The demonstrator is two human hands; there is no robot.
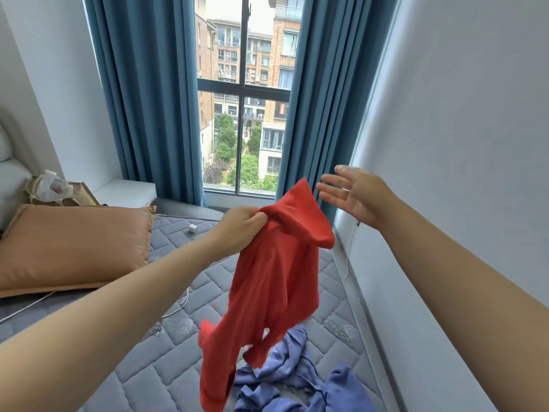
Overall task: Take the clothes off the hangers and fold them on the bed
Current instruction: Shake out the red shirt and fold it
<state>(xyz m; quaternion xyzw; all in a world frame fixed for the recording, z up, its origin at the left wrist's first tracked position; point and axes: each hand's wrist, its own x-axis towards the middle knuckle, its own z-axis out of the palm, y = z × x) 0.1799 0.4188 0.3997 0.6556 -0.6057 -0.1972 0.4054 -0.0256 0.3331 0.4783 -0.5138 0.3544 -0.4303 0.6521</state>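
The blue garment [341, 391] is cut off below, partly behind the red garment [276, 281].

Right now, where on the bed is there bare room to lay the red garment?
Bare mattress lies between the orange pillow and the blue clothes, crossed by a thin white cable. More shows around the small white cube toward the window. Crowded: the near right, where those clothes heap.

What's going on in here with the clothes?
Someone is sorting clothes over a bed. The left hand grips a red soft-fabric top and holds it up in the air, so it hangs loose, not folded yet. The right hand is open beside it, touching nothing. A crumpled blue cloth garment lies below on the grey quilted mattress.
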